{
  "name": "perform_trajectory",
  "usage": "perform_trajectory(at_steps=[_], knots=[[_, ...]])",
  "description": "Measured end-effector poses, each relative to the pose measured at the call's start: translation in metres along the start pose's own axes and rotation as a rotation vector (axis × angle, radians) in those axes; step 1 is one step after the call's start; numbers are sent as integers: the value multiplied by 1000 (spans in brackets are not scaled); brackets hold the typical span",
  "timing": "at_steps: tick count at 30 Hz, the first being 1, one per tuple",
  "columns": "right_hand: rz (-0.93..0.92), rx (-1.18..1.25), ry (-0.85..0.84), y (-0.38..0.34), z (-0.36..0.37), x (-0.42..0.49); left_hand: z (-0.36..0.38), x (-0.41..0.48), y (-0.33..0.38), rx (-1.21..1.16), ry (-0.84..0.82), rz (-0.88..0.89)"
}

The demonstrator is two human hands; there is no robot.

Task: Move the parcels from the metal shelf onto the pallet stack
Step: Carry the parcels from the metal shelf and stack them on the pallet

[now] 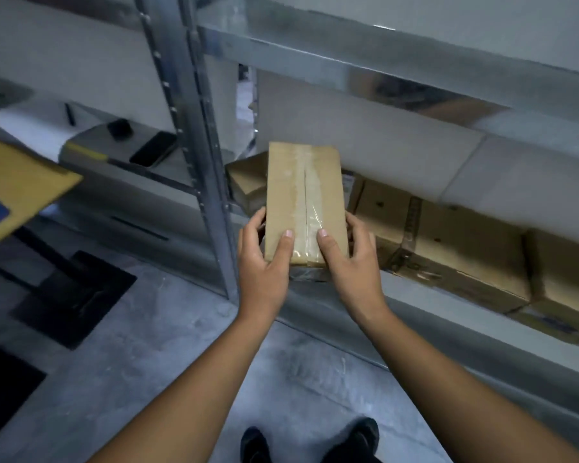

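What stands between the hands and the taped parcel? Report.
Nothing visible: the left hand and right hand hold the parcel by its near end. The pallet stack is out of view, so that path is unknown.

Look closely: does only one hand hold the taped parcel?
No, the left hand and the right hand both grip the taped parcel, one at each side of its near end.

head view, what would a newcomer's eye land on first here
The taped brown parcel at centre draws the eye first, gripped at its near end by the left hand and right hand, with both thumbs on top. Behind it stands the metal shelf, with larger cardboard boxes lined along its low level to the right.
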State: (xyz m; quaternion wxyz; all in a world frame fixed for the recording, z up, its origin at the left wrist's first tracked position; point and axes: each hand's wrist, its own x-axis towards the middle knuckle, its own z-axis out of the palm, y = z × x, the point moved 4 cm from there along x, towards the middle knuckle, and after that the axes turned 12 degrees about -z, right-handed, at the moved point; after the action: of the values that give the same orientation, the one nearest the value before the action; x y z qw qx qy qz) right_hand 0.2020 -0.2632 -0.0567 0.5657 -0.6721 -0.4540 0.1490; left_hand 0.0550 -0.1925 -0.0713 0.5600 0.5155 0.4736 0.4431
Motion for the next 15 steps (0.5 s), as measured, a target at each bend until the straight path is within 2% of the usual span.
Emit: perform_trajectory(at_steps=[15], knots=[[-185,129,-533,-69,299,21,-265,75,-10,22,518,-42]])
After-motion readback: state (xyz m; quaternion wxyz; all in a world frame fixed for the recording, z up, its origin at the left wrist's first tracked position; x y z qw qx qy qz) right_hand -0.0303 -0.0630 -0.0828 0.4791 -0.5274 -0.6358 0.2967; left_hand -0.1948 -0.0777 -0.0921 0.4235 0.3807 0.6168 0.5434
